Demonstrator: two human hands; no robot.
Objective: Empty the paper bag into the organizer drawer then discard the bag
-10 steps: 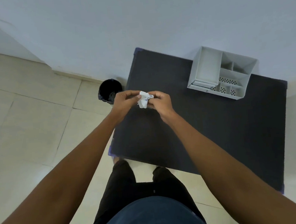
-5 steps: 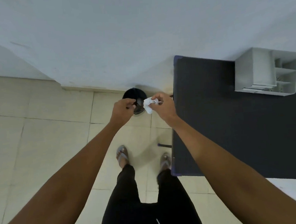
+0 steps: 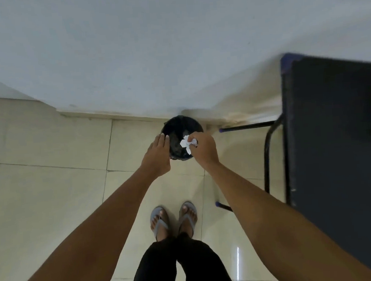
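A crumpled white paper bag is pinched in my right hand, directly over the mouth of a round black waste bin that stands on the floor by the wall. My left hand hovers over the bin's left rim with its fingers extended and nothing in it. The organizer drawer is out of view.
A dark table top with black metal legs fills the right side. A pale wall runs behind the bin. Cream floor tiles spread to the left, and my sandalled feet stand just behind the bin.
The view has swung left from the table to the bin. Both hands have moved over the bin; my left hand has let go of the bag and opened.
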